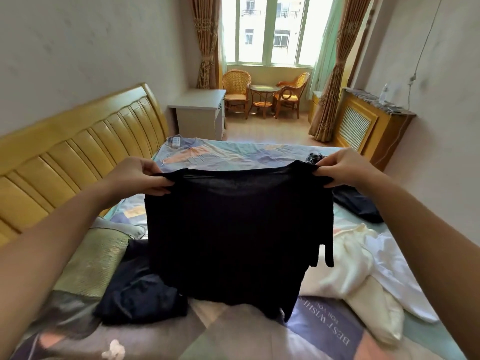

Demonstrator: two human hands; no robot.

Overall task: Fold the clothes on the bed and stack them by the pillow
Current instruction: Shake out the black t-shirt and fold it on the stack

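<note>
Both bare arms reach forward over the bed, raised to about the same height. The left hand [145, 175] pinches one top corner of a black ribbed knit top [233, 235], fingers curled over the fabric's edge; the right hand [340, 168] pinches the opposite top corner the same way. The top hangs spread flat between them, its lower hem just reaching the bed, with a narrow strip of fabric dangling at its right edge.

Below and left of the hanging top lies a crumpled dark navy garment [140, 292], just beside a green-gold patterned pillow [96, 258] near the headboard. To the right lie a cream satin garment [348, 266] and a white cloth [400, 268], touching each other. Further back on the right sits another dark garment [358, 203], partly hidden behind the right hand.

The bed [233, 152] carries a patchwork-print sheet with lettering and has a yellow padded wooden headboard [78, 154] along the left wall. Beyond it stand a white cabinet [200, 113], two wicker chairs [236, 87] around a small round wicker table [263, 96], and a bright window [270, 29] framed by brown curtains. A wooden radiator cover [368, 123] stands against the right wall.
</note>
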